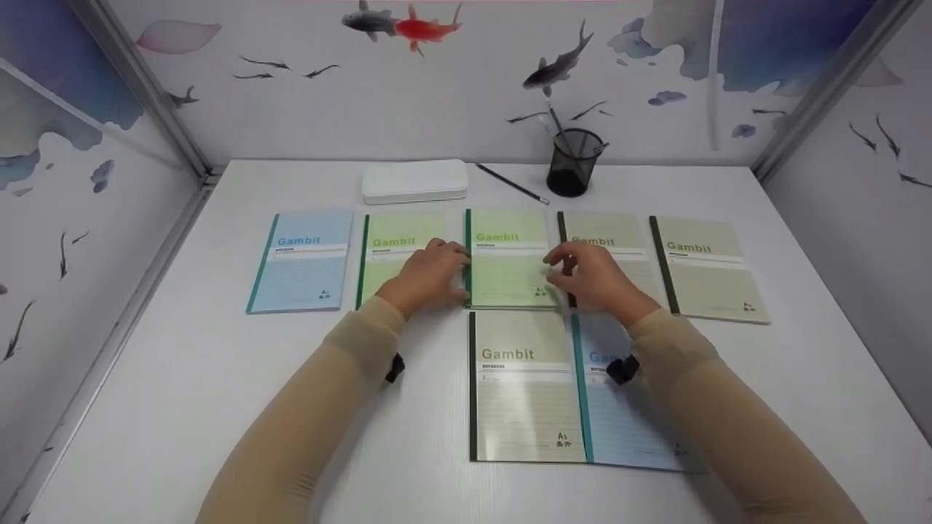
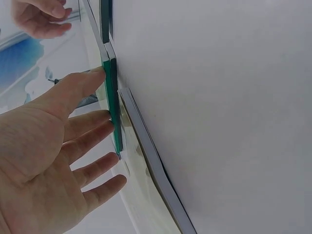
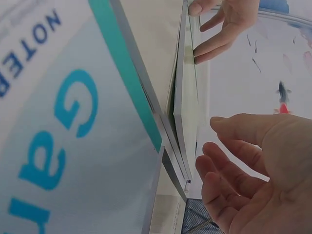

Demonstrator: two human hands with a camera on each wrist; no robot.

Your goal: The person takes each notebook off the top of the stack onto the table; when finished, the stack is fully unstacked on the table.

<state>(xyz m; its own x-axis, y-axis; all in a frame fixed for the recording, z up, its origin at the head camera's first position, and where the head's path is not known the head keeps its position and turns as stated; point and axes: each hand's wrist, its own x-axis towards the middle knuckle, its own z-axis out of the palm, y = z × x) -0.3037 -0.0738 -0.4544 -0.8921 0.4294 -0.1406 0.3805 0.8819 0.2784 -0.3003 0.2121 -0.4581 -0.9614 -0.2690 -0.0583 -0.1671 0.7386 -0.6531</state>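
My left hand (image 1: 428,275) touches the dark green spine (image 2: 111,102) of the middle green notebook (image 1: 507,255) with its thumb and fingertips. In the left wrist view a dark edge shows just beneath that spine, so another notebook seems to lie under it. Past the notebook's right side, my right hand (image 1: 593,280) holds its fingers loosely bent over a tan notebook (image 1: 619,233); in the right wrist view these fingers grip nothing. Another green notebook (image 1: 404,225) lies partly hidden beneath the left hand. A blue notebook (image 1: 633,407) sits below the right forearm, partly covered by it.
A blue notebook (image 1: 302,262) lies far left and a tan one (image 1: 710,269) far right. Nearer me is another tan notebook (image 1: 524,407). Along the back are a white case (image 1: 415,182), a pencil (image 1: 512,183) and a black mesh pen cup (image 1: 571,171).
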